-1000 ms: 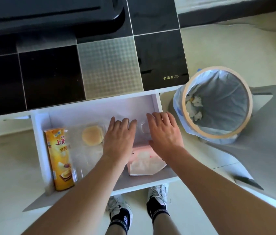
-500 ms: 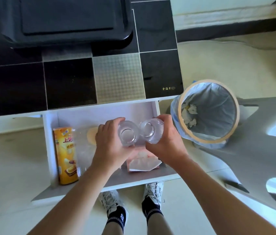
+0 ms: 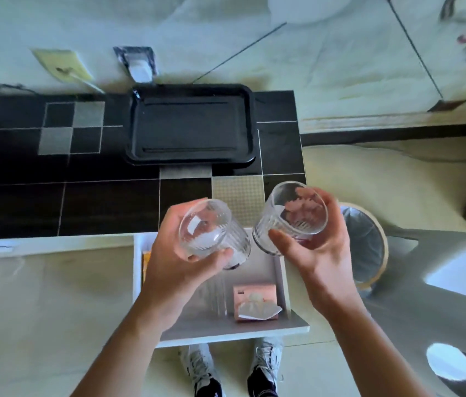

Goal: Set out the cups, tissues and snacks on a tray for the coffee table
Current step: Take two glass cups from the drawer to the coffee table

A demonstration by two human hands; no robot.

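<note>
My left hand (image 3: pixel 178 263) grips a clear ribbed glass cup (image 3: pixel 211 233), tilted, above the open white drawer (image 3: pixel 281 277). My right hand (image 3: pixel 322 253) grips a second clear ribbed glass cup (image 3: pixel 286 224) just to its right. Both cups hang in the air over the near edge of the black tiled coffee table (image 3: pixel 97 202). A black rectangular tray (image 3: pixel 191 127) lies on the table farther back. In the drawer I see a pink tissue pack (image 3: pixel 256 302) and an orange sliver of the snack can (image 3: pixel 146 260); my left arm hides most of the other snacks.
A lined waste bin (image 3: pixel 369 242) stands right of the drawer, with a grey chair (image 3: pixel 440 282) beyond it. The pulled-out drawer sits in front of my shoes (image 3: pixel 201 368). A white remote-like object (image 3: pixel 139 67) lies on the floor behind the table.
Both hands reached into the drawer, each took a glass cup, and lifted them up and forward toward the table. The view has tilted up, showing the whole tray.
</note>
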